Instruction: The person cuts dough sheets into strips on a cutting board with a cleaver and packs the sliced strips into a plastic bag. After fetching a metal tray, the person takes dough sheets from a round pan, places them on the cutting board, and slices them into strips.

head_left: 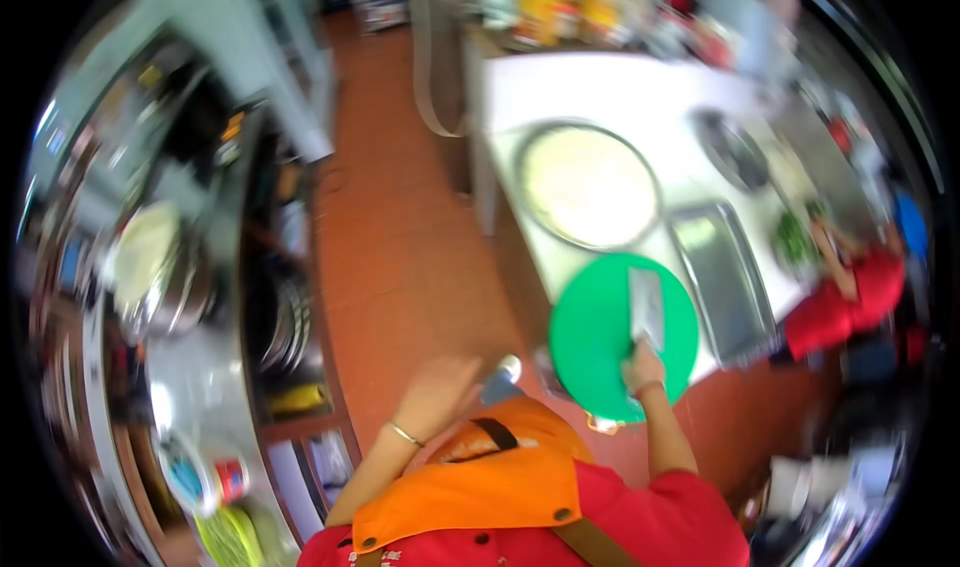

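Note:
My right hand (643, 369) is closed around the handle of a cleaver (647, 302). Its broad metal blade points away from me over a round green cutting board (590, 332) at the near corner of the white table. My left hand (437, 395), with a bracelet at the wrist, hangs over the floor to the left of the board. Motion blurs it, but its fingers look loosely stretched out and nothing shows in them. Beyond the board lies a large round pan (648, 212) filled with something pale yellow. Right of the board is a rectangular metal tray (735, 302).
A co-worker in a red shirt (850, 302) reaches toward green vegetables (793, 239) at the table's right side. Bags and packages (560, 9) crowd the far end. A steel counter (205, 387) with pots stands on my left, across a red tiled floor (385, 237).

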The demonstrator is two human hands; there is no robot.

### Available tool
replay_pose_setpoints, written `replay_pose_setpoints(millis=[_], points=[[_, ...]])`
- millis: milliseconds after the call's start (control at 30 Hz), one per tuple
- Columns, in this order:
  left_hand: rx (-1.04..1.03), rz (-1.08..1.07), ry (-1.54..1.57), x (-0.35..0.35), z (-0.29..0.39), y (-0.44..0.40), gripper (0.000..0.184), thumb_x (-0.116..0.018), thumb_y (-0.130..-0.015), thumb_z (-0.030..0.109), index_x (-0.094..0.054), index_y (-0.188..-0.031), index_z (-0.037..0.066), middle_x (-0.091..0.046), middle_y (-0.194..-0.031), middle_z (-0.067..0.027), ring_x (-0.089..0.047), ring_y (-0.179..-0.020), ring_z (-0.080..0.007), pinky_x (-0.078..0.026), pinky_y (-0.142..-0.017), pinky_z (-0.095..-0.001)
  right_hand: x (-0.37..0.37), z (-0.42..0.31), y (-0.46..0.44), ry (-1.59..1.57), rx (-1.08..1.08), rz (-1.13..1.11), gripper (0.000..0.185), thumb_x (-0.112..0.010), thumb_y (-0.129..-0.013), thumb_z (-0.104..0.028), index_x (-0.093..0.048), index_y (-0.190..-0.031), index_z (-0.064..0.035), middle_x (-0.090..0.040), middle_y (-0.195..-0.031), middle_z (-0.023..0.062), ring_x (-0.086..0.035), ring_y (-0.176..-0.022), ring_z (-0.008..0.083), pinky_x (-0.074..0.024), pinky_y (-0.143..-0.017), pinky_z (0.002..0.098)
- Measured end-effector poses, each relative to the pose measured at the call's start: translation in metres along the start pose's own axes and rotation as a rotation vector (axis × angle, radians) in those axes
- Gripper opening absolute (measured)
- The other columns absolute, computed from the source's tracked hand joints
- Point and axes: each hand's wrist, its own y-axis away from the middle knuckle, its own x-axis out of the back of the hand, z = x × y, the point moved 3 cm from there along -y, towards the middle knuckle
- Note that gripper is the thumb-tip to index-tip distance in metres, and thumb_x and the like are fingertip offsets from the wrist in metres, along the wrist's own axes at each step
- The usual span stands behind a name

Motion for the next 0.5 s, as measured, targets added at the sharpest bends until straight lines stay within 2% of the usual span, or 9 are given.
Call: replay_pose_setpoints(millis=[167,267,333,433,500], points=[[-0.135,-0.008,-0.121,-0.007,-0.027,-0.093,0.037,-0.068,-0.082,0.019,-0.060,-0.115,0.004,-0.062,-0.107,-0.0163,-0.056,-0.107,-0.0347,-0.044,-0.093,-0.0458,0.011,-0.001,-0.008,0.037,-0.033,0.022,0.065,-0.058,-0.086,-0.028,-0.033,-0.142,-0.0060,-0.066,-0.095,0.0209,-0.067,-0.080,0.0361,-0.0533,-0.072,0.0464],[-0.203,-0.019,-0.170,-0.006,-0.045,-0.142,0.038,-0.070,-0.080,0.015,-0.060,-0.115,0.003,-0.061,-0.114,-0.0175,-0.053,-0.114,-0.0357,-0.042,-0.097,-0.0466,0.018,-0.010,-0.002,0.010,-0.065,-0.015,0.063,-0.049,-0.090,-0.034,-0.032,-0.144,-0.0045,-0.064,-0.100,0.0206,-0.065,-0.084,0.0376,-0.0519,-0.072,0.0499],[-0.252,-0.057,-0.240,-0.016,-0.062,-0.179,0.038,-0.070,-0.081,0.016,-0.060,-0.116,0.003,-0.060,-0.115,-0.0180,-0.052,-0.116,-0.0358,-0.041,-0.099,-0.0467,0.019,-0.008,-0.004,-0.015,-0.081,0.017,0.060,-0.052,-0.090,-0.032,-0.035,-0.141,-0.0075,-0.063,-0.099,0.0197,-0.065,-0.084,0.0371,-0.0525,-0.071,0.0489],[-0.351,-0.092,-0.155,-0.030,-0.080,-0.240,0.036,-0.067,-0.083,0.018,-0.060,-0.116,0.004,-0.059,-0.116,-0.0159,-0.048,-0.121,-0.0347,-0.039,-0.102,-0.0472,0.029,-0.003,-0.010,0.033,-0.183,0.001,0.055,-0.057,-0.089,-0.029,-0.037,-0.139,-0.0157,-0.063,-0.098,0.0175,-0.066,-0.085,0.0360,-0.0536,-0.070,0.0483],[-0.382,-0.123,-0.047,-0.041,-0.093,-0.286,0.036,-0.066,-0.084,0.017,-0.060,-0.116,0.003,-0.059,-0.117,-0.0167,-0.049,-0.119,-0.0357,-0.040,-0.102,-0.0466,0.024,0.004,-0.006,0.081,-0.252,-0.011,0.055,-0.058,-0.088,-0.028,-0.038,-0.138,-0.0161,-0.064,-0.097,0.0171,-0.066,-0.084,0.0362,-0.0536,-0.070,0.0488]])
